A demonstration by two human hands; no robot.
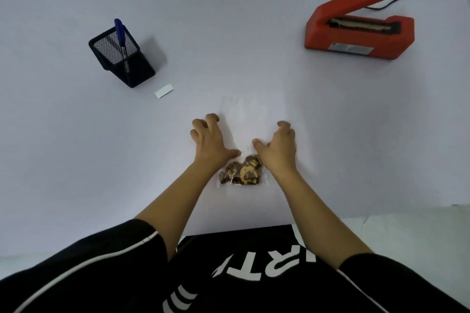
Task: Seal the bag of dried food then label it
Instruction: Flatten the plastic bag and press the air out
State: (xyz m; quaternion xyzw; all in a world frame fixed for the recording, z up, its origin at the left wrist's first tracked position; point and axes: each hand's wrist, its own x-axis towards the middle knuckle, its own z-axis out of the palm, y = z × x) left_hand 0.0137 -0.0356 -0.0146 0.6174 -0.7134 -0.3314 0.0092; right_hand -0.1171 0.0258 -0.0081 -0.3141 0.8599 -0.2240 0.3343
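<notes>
**Smoothing the bag before the sealer**

I see the bag [244, 140] lying flat on the table [76, 160], directly in front of me, with the dried food [241, 171] collected at the near end and the clear, empty part stretching away from me. The far edge of the plastic is very hard to see against the pale surface, so I cannot tell if the mouth is open or folded.

My left hand [209, 142] rests at the left edge of the bag, fingers curled and spread, thumb pointing toward the middle. My right hand [278, 145] does the same at the right edge. Both are half open and press or pinch at the plastic; neither is closed around anything, as far as I can judge.

I think the step in hand is the first one: to flatten the bag and push the food down, so the upper part is free for sealing. Nothing is sealed yet, I believe.

The next move needs a lift of the bag by its empty end and a carry to the red heat sealer [358, 33], far to the right, whose arm stands raised. The mouth must lie straight across the bar, without wrinkles.

The white label [164, 91] and the blue pen [121, 40] in the black mesh holder [122, 58] wait at the left for later.
</notes>
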